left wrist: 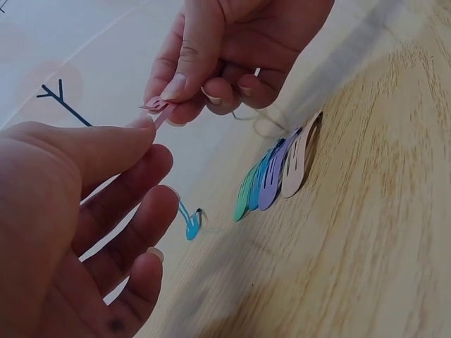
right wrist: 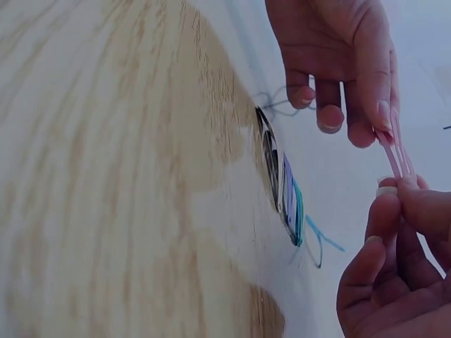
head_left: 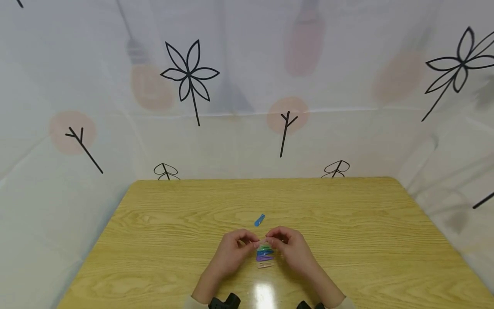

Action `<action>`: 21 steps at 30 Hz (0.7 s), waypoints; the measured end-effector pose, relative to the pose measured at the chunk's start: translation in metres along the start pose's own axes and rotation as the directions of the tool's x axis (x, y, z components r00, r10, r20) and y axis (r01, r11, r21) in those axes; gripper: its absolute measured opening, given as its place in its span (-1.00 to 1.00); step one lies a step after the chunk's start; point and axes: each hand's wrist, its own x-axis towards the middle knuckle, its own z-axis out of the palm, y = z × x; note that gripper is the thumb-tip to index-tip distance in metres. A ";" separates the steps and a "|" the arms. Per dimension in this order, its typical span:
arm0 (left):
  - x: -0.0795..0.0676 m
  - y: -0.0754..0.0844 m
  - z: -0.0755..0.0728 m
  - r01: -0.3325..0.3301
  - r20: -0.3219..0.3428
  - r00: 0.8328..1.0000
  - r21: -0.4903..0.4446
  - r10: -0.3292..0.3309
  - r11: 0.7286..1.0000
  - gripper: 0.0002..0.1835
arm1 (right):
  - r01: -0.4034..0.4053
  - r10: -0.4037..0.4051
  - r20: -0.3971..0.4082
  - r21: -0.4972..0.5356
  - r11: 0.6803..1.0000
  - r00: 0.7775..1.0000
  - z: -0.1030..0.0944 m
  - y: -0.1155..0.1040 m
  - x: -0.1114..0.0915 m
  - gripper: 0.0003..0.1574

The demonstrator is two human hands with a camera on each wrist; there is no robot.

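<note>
Both hands meet above the table around a pink snap hair clip (right wrist: 399,151). My left hand (head_left: 233,252) pinches one end between thumb and forefinger, its other fingers loosely bent. At the opposite end, the thumb and forefinger of my right hand (head_left: 292,249) pinch the clip. Below them, a row of snap hair clips lies on the table: a green clip (left wrist: 244,193), a blue clip (left wrist: 265,176), a purple clip (left wrist: 273,179) and a beige clip (left wrist: 294,169). Beyond the hands is a separate blue clip (head_left: 260,219), its prongs spread apart.
The wood-grain table (head_left: 162,223) reaches back to a pale curtain (head_left: 231,141) printed with line-drawn plants and pinkish spots. The same cloth hangs along the left and right sides. Black wrist devices (head_left: 225,301) show at the bottom edge.
</note>
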 end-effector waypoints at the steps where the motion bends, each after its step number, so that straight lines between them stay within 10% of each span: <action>1: 0.000 0.001 0.000 -0.002 -0.002 1.000 -0.002 0.002 1.000 -0.93 | 0.000 0.000 0.001 0.000 1.000 1.000 0.000 0.000 0.000 -0.96; 21: 0.000 0.005 0.003 0.006 -0.085 0.996 -0.073 -0.012 0.997 -0.94 | 0.053 -0.052 0.025 -0.037 0.998 0.998 -0.002 0.002 -0.001 -0.91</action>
